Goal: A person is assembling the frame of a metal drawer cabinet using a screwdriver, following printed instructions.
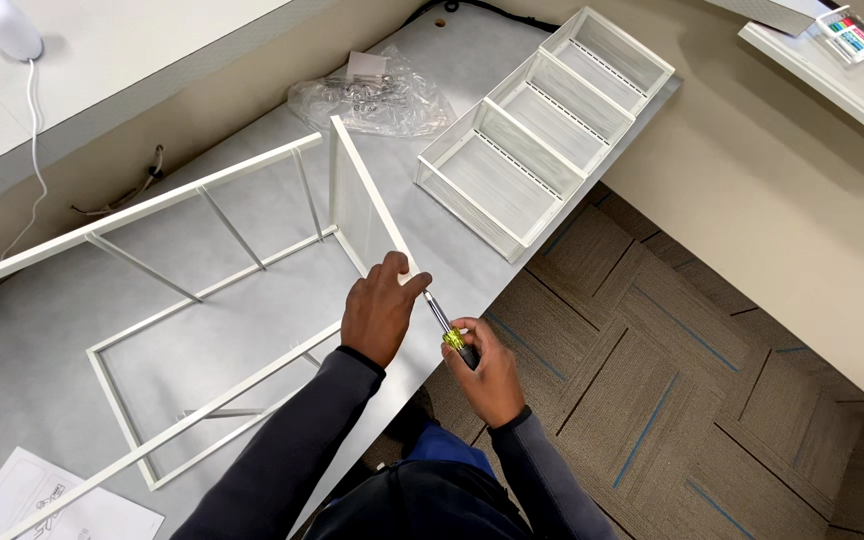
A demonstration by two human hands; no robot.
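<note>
Hands [382, 310] at white frame [222, 300], grey table [42, 330], patterned carpet [672, 370]

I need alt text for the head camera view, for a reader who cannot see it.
A person's left hand steadies a corner of a white metal rack frame lying on a grey table, while the right hand holds a yellow-and-black-handled screwdriver against that corner. Three white mesh baskets and a clear plastic bag of hardware lie beyond.

White metal frame [252, 260], yellow-and-black screwdriver [452, 340], grey-brown carpet [712, 370] with blue stripes.
</note>
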